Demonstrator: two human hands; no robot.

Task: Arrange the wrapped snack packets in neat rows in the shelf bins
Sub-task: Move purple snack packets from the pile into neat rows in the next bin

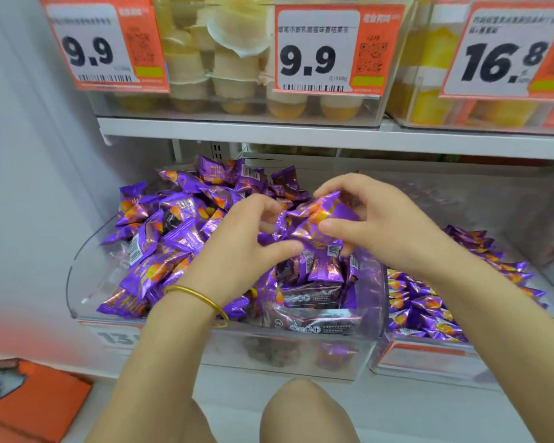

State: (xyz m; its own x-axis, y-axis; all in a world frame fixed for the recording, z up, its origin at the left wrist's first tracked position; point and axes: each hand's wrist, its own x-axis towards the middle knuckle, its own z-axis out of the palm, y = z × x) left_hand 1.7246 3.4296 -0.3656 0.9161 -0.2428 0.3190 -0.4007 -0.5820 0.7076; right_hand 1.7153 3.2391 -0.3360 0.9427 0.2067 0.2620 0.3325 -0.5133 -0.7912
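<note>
A clear plastic shelf bin (205, 343) holds a loose heap of shiny purple snack packets (160, 231) on its left side and a few packets standing in a row (314, 276) at its front right. My right hand (375, 225) pinches a bunch of purple packets (317, 219) above the bin's middle. My left hand (237, 251), with a gold bangle on the wrist, has curled fingers touching the same bunch from the left. A second bin (429, 353) to the right holds more purple packets (429, 311).
A white shelf (301, 135) runs just above the bins, carrying clear boxes of yellow jelly cups (231, 75) and orange price tags (320, 49). An orange box (29, 404) lies on the floor at the lower left. My knee (304, 410) is below the bin.
</note>
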